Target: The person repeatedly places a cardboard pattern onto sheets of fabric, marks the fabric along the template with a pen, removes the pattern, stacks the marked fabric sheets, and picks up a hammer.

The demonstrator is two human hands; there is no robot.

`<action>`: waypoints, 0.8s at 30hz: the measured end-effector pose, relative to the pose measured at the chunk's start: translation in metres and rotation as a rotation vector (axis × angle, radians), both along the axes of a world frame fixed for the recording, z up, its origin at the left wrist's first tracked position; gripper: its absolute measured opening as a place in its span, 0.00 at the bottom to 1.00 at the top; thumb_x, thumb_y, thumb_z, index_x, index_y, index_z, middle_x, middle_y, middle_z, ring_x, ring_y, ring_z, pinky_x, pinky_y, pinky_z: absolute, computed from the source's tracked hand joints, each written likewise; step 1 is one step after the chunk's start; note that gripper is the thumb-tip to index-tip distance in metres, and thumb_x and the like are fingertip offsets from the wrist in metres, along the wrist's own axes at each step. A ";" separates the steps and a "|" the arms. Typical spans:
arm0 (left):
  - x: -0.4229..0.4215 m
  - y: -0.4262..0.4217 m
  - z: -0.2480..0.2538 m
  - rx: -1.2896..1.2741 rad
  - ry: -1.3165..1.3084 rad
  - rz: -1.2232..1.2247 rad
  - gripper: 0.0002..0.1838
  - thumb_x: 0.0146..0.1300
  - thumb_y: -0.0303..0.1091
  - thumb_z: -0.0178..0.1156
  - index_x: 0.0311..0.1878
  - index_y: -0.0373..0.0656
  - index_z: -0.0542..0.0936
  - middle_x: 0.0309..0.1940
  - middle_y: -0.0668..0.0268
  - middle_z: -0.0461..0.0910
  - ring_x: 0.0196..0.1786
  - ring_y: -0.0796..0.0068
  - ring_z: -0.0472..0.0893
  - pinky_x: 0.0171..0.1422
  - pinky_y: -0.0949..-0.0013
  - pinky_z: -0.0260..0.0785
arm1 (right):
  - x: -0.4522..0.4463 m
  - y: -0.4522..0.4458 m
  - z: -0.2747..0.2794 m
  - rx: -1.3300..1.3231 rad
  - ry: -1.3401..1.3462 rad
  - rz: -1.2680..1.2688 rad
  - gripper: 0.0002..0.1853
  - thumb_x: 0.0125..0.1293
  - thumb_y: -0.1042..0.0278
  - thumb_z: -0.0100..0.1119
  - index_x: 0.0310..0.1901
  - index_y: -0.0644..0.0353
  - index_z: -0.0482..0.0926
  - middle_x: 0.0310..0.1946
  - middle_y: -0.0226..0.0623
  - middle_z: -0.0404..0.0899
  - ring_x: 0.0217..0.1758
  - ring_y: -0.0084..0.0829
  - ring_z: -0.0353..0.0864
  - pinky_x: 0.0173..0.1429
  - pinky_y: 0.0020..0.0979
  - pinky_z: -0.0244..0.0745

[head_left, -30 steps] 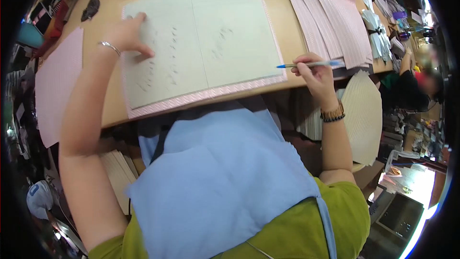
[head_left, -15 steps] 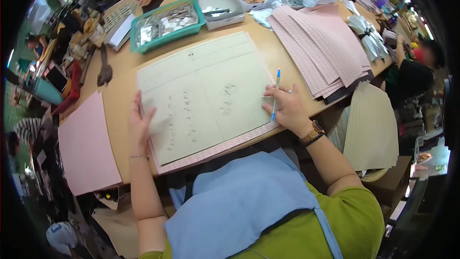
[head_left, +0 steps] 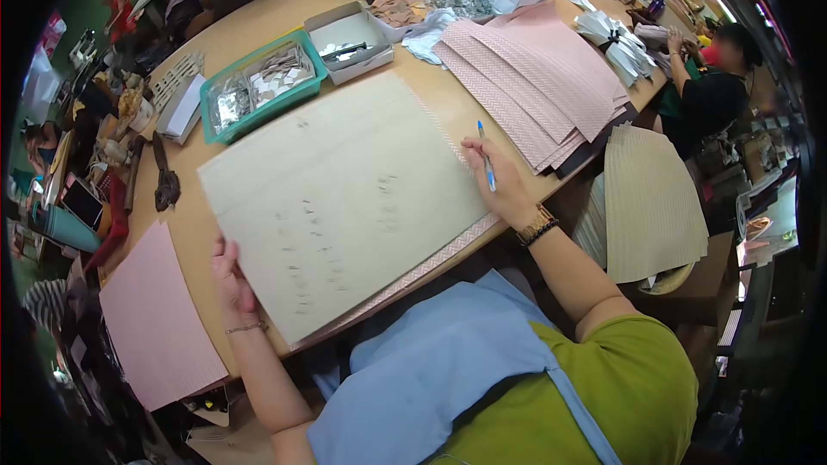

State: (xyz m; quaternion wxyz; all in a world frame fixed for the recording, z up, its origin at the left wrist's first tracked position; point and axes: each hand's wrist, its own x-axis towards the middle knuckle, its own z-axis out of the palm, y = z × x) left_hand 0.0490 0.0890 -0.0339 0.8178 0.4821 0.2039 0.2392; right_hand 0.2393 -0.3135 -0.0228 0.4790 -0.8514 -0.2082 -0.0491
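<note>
A large pale pattern board (head_left: 345,164) with handwriting on it lies slanted in front of me, its lettering blurred by motion. Beneath it, a pink-and-white patterned sheet (head_left: 452,251) shows along the front and right edges. At the board's lower left edge, my left hand (head_left: 233,282) is closed on the board with curled fingers. My right hand (head_left: 501,179) grips a blue-and-white pen (head_left: 488,159) and rests by the board's right edge, where the fingertips are near the patterned sheet.
Fanned pink patterned sheets (head_left: 538,90) lie right of the board. A green tray (head_left: 317,77) of small pieces and a grey box (head_left: 379,60) stand behind. A pink stack (head_left: 159,319) is at left, and striped sheets (head_left: 655,207) sit at right. A co-worker (head_left: 711,86) is at far right.
The pattern board has shifted left and turned out of line with the patterned sheet. My left hand has moved with its edge. The pen stays in my right hand. The whole view has shifted.
</note>
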 end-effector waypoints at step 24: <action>-0.018 0.058 -0.016 -0.367 -0.336 0.068 0.23 0.75 0.33 0.43 0.72 0.46 0.62 0.70 0.60 0.66 0.71 0.59 0.66 0.74 0.47 0.59 | 0.167 -0.095 0.250 -0.231 -0.365 -0.404 0.04 0.66 0.73 0.56 0.41 0.58 0.79 0.27 0.39 0.81 0.25 0.26 0.80 0.29 0.30 0.73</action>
